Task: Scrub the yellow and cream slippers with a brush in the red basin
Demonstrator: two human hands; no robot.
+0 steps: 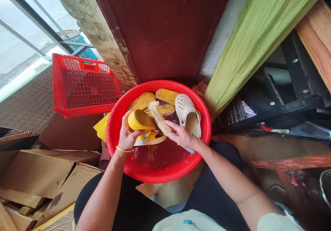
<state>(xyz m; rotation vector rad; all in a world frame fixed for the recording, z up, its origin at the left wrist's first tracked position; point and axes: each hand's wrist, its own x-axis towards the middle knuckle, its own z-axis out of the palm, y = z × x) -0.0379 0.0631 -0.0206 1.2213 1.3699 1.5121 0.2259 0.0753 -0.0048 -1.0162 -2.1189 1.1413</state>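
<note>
My left hand grips a yellow clog by its end, above the water in a round red basin. In my right hand is a scrub brush, its pale bristles turned up and toward the clog. Beside my right wrist, a white clog with holes leans against the basin's right side. Yellow slippers lie at the back, among them one sole-up slipper and another. Below the held clog sits a yellow and white shoe, partly hidden by my left hand and the clog.
A red plastic crate stands left of the basin. Cardboard boxes lie at lower left. Behind the basin is a dark red door. A green cloth hangs at right, near a black metal frame.
</note>
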